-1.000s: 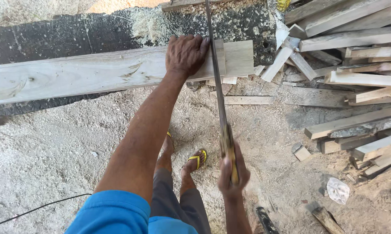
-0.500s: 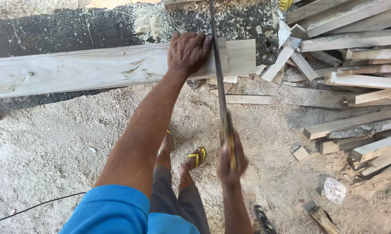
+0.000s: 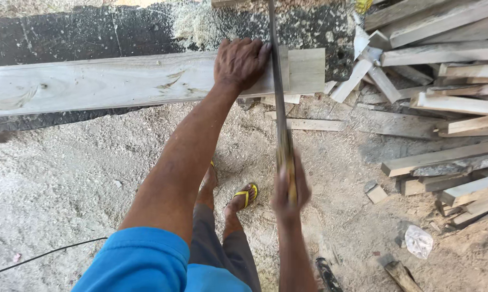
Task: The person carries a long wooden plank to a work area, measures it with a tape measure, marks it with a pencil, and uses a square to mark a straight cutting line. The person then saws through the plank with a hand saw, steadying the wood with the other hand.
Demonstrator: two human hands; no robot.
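One plank (image 3: 119, 81) on a dark bench (image 3: 65, 32), left hand (image 3: 239, 62) pressed flat on it with fingers spread, right hand (image 3: 289, 189) fisted round the saw (image 3: 279, 108) handle, blade at the right end; offcut still joined, depth of cut hidden

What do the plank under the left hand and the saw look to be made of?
Plank: pale bare wood, unfinished, with visible grain and knot marks. Saw: thin dark blade, probably steel; the handle in the right hand looks yellowish, likely wood, but it is blurred. Left hand presses the plank flat.
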